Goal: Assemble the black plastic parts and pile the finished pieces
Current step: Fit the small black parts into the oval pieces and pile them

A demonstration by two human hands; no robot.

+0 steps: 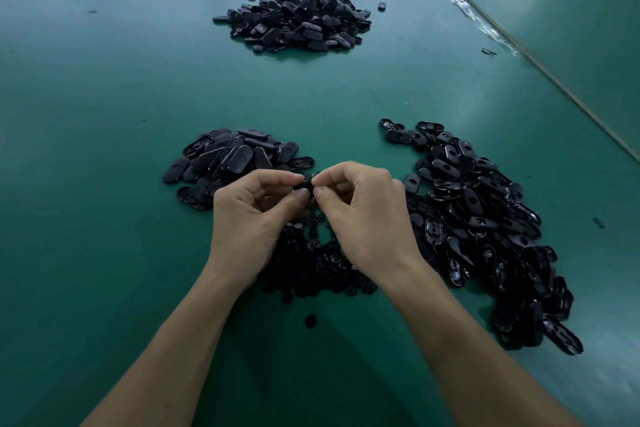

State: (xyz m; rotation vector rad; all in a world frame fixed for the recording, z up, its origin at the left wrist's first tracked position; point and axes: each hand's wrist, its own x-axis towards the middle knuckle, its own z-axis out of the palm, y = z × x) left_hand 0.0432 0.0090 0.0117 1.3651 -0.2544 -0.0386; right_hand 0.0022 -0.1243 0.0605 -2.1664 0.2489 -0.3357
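Both hands meet at the fingertips over the table (104,166). The left hand (256,215) pinches a black part (306,185) between thumb and forefinger, the other fingers curled in. The right hand (363,215) pinches the same part from the other side. The part sits between the two thumbs, above a scatter of small bits (311,263). Whether one piece or two is in that pinch cannot be told.

This looks like the fitting step. The way to do it well is to square the pieces up before squeezing, press evenly with both thumbs, and never force a crooked one.

Covers (235,159) are heaped to the left and shells (485,225) to the right. The far pile (298,17) is probably where finished pieces go.
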